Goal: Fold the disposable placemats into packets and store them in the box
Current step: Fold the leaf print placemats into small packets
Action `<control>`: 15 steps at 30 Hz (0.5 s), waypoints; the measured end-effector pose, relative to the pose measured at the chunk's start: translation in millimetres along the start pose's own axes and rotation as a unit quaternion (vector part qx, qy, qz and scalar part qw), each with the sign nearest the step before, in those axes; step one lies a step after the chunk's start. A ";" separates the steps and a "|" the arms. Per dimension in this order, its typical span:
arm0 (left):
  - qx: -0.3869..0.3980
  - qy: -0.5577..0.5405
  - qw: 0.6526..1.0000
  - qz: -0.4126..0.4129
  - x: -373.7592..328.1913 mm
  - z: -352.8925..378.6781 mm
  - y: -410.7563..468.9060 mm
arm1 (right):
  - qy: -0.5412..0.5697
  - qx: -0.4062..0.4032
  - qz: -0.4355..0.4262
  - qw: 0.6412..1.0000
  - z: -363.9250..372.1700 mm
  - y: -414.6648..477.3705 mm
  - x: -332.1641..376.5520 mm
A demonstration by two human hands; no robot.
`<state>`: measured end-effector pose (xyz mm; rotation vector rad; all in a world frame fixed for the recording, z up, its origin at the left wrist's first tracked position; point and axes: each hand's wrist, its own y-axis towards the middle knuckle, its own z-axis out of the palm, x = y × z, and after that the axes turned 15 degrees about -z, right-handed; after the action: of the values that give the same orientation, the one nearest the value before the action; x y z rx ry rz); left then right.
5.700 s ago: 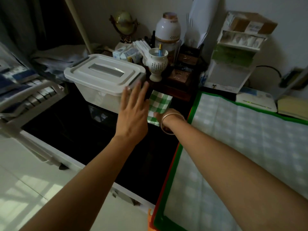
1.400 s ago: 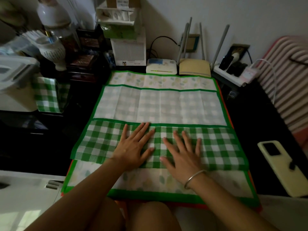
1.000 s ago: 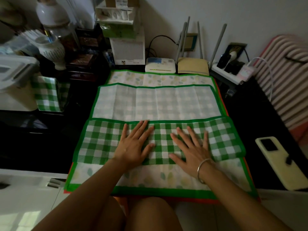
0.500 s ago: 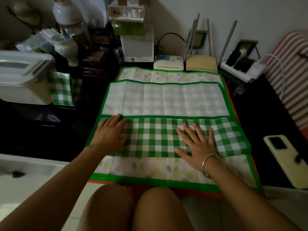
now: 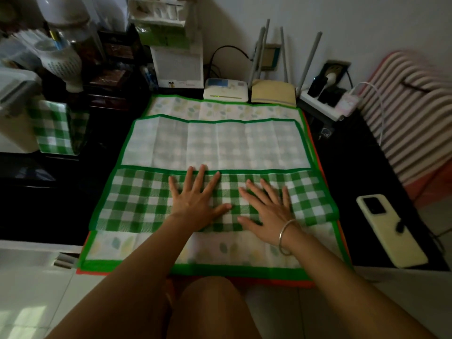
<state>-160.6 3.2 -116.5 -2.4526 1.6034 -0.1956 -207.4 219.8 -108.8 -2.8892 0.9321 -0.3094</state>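
Now placemat point(image 5: 137, 204) folded flap flat under both hands' spread fingers point(image 5: 200, 179).

placemat point(image 5: 215, 145): before you, near edge folded over
hands: your left hand point(image 5: 195, 199) and right hand point(image 5: 266, 206) side by side on the fold
packet point(image 5: 58, 128): far left, beside the box point(image 5: 14, 123)
phone point(image 5: 391, 231): right of placemat

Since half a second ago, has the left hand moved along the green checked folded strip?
Yes. The left hand slid right along the green checked folded strip, from near its left end to its middle, beside the right hand.
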 end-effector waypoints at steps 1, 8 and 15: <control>-0.001 -0.001 1.000 0.000 1.0 1.1 0.6 | 0.003 -0.009 -0.008 1.000 -0.9 -4.2 -8.3; -0.010 -0.008 1.000 -0.005 1.9 -1.5 1.0 | -0.056 -0.001 0.136 0.989 -0.8 -42.1 -65.8; -0.009 0.027 1.000 0.002 2.2 -17.2 2.2 | 0.054 -0.068 0.121 0.989 -6.4 -44.3 -63.0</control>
<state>-165.5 -1.4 -100.4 -2.4784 1.6384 -0.2486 -233.6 292.5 -106.4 -2.8584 1.3586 -0.4001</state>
